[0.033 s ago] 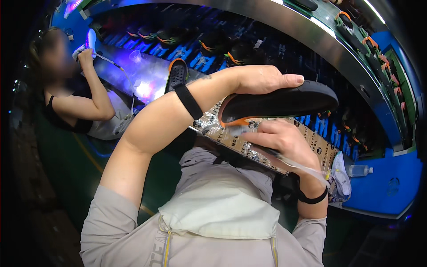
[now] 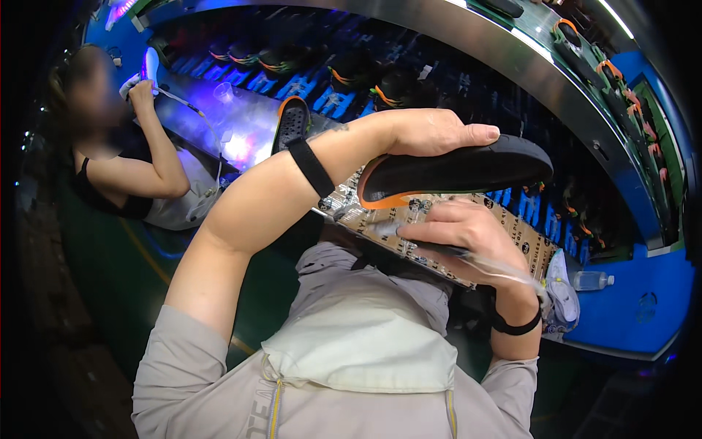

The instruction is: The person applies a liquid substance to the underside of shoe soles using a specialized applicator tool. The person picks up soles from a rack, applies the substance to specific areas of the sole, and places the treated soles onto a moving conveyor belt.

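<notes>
1. Holding black insole (image 2: 468,172) upper right of centre, left grip (image 2: 442,133) closed on its upper edge.
2. Held tilted, apparently to expose orange rim (image 2: 393,201).
3. Curled right grip (image 2: 475,233) below, closed round a blurred tool (image 2: 383,229).

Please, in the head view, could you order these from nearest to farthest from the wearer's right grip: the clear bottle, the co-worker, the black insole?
1. Black insole, just above the right grip in the picture.
2. Clear plastic bottle, to its right.
3. Co-worker, at far left.
</notes>
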Tool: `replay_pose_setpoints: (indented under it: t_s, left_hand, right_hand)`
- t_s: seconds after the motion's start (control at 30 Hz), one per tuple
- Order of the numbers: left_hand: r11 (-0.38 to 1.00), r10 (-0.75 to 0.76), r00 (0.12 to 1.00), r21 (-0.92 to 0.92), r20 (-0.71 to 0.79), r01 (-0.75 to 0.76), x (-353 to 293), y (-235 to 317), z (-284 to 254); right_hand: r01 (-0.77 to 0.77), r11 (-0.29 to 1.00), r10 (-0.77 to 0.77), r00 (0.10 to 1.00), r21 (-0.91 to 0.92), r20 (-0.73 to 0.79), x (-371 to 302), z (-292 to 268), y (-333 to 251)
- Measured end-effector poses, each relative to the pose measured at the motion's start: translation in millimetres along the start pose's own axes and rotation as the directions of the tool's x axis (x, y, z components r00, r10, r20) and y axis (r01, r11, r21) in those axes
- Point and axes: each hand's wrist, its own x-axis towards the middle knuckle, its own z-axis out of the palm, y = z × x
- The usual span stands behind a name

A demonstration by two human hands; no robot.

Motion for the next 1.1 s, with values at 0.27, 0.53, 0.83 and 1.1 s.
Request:
replay_pose_setpoints:
  t_s: [0.27, 0.53, 0.83, 1.1]
  left_hand:
    - [0.998, -0.049, 0.997, -0.039, -0.052, 0.047, -2, -19, -6]
    - [0.283, 0.058, 0.871, -0.829, -0.488, -0.483, -37, -138, 6]
    - [-0.213, -0.015, 0.997, -0.974, -0.081, -0.082, -140, -236, 94]
    - [-0.449, -0.096, 0.994, -0.89, -0.046, -0.084, -89, -222, 157]
  right_hand:
    - [-0.021, 0.999, 0.023, 0.999, -0.03, 0.045, -3, 8, 4]
    - [-0.278, 0.928, 0.348, 0.885, 0.248, -0.31, -35, 10, 25]
    - [-0.246, 0.5, 0.804, 0.489, 0.83, -0.339, -85, 75, 73]
    - [-0.502, 0.523, 0.832, 0.477, 0.689, -0.283, -29, 99, 75]
